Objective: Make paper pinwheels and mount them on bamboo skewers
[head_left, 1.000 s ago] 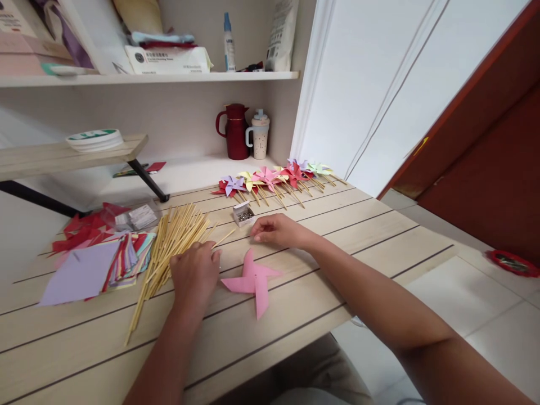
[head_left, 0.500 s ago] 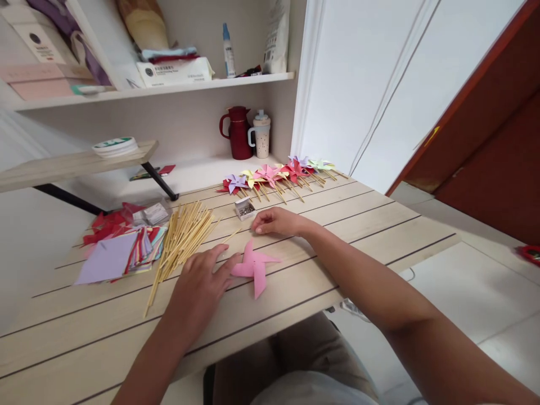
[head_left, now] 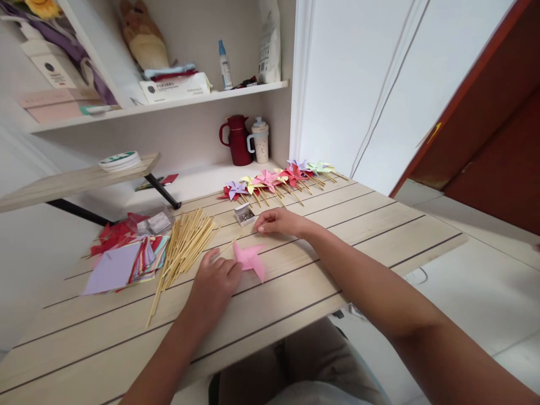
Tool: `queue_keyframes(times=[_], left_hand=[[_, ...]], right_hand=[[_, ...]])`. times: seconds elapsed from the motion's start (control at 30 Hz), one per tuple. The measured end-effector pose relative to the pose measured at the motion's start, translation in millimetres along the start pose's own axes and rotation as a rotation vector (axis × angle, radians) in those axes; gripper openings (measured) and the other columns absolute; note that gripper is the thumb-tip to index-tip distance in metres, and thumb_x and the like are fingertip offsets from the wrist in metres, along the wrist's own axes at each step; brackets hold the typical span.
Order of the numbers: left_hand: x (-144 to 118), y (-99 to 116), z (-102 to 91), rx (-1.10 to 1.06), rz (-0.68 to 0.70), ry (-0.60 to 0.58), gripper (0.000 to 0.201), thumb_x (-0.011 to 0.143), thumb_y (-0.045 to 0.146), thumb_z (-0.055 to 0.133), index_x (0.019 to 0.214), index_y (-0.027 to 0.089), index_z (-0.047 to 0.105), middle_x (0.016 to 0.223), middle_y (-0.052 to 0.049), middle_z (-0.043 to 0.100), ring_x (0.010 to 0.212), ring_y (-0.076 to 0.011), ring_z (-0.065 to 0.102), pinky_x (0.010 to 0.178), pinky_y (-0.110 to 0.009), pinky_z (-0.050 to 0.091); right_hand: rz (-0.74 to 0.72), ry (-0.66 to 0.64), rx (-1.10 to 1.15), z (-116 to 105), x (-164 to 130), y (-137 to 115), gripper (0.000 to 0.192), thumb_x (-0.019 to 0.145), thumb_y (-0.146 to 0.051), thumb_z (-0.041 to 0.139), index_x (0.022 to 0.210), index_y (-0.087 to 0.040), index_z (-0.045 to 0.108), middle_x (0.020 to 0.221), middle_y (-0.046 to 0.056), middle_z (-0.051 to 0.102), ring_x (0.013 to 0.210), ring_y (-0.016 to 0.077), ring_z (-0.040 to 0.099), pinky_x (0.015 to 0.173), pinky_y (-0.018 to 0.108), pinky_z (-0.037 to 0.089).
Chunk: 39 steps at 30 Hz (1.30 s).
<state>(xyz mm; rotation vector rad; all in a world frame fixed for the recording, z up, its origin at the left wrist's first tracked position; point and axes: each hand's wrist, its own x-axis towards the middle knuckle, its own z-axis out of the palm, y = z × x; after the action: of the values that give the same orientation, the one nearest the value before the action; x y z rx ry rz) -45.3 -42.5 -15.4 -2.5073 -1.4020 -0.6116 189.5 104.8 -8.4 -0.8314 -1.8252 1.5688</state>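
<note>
A pink paper pinwheel lies flat on the wooden table. My left hand rests on the table with its fingers on the pinwheel's left edge, beside a loose wooden stick. My right hand sits fingers-down on the table just right of a small open box of pins; whether its fingertips pinch a pin is too small to see. A pile of wooden sticks lies left of my left hand.
Finished pinwheels on sticks line the table's far edge. Coloured paper squares and red scraps lie at the left. A red jug and a cup stand on the back ledge. Shelves above hold boxes and bottles.
My left hand moved from the stick pile to the right onto the pink pinwheel's edge. The right hand stayed by the pin box. The view shifted slightly.
</note>
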Motion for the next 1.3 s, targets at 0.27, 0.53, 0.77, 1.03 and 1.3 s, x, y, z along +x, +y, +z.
queue_keyframes(times=[0.27, 0.53, 0.77, 1.03, 1.3], left_hand=[[25.4, -6.5, -5.6, -0.024, -0.243, 0.106, 0.026, 0.096, 0.025, 0.050, 0.095, 0.024, 0.077, 0.093, -0.006, 0.080, 0.087, -0.0241, 0.072, 0.101, -0.046, 0.041], [61.7, -15.7, -1.2, -0.786, -0.854, 0.225, 0.025, 0.077, 0.037, 0.068, 0.093, 0.020, 0.079, 0.080, -0.004, 0.078, 0.069, -0.0196, 0.069, 0.072, -0.032, 0.052], [75.1, -16.6, 10.1, -1.277, -0.951, 0.288, 0.040, 0.066, 0.044, 0.083, 0.094, 0.015, 0.079, 0.082, -0.006, 0.076, 0.067, -0.0140, 0.064, 0.074, -0.030, 0.052], [67.0, -8.5, 15.6, -1.291, -0.909, 0.243, 0.040, 0.071, 0.048, 0.080, 0.094, 0.015, 0.079, 0.082, -0.007, 0.074, 0.071, -0.0160, 0.062, 0.073, -0.029, 0.050], [61.6, 0.7, 4.2, -1.260, -0.880, 0.213, 0.035, 0.076, 0.050, 0.077, 0.092, 0.020, 0.080, 0.078, -0.004, 0.072, 0.074, -0.0171, 0.062, 0.076, -0.030, 0.050]], right_hand=[[-0.065, 0.129, 0.093, 1.6, -1.0, -8.9, 0.026, 0.072, -0.038, 0.083, 0.084, -0.017, 0.072, 0.080, 0.002, 0.070, 0.075, 0.0146, 0.062, 0.078, 0.032, 0.052], [-0.054, 0.350, 0.161, 2.4, -4.1, -17.6, 0.029, 0.085, -0.047, 0.070, 0.103, -0.024, 0.069, 0.118, 0.005, 0.069, 0.104, 0.0201, 0.063, 0.091, 0.036, 0.047], [-0.060, 0.323, 0.346, 7.2, -9.3, -26.6, 0.065, 0.077, -0.044, 0.081, 0.134, -0.030, 0.052, 0.130, 0.008, 0.064, 0.121, 0.0232, 0.059, 0.103, 0.041, 0.043], [-0.018, 0.209, 0.435, 25.3, -16.3, -38.3, 0.097, 0.062, -0.039, 0.092, 0.145, -0.030, 0.043, 0.118, 0.007, 0.067, 0.108, 0.0240, 0.066, 0.100, 0.042, 0.047], [0.063, 0.202, 0.401, 26.2, -15.0, -36.4, 0.066, 0.066, -0.046, 0.088, 0.123, -0.026, 0.062, 0.100, 0.004, 0.070, 0.097, 0.0221, 0.064, 0.089, 0.037, 0.046]])
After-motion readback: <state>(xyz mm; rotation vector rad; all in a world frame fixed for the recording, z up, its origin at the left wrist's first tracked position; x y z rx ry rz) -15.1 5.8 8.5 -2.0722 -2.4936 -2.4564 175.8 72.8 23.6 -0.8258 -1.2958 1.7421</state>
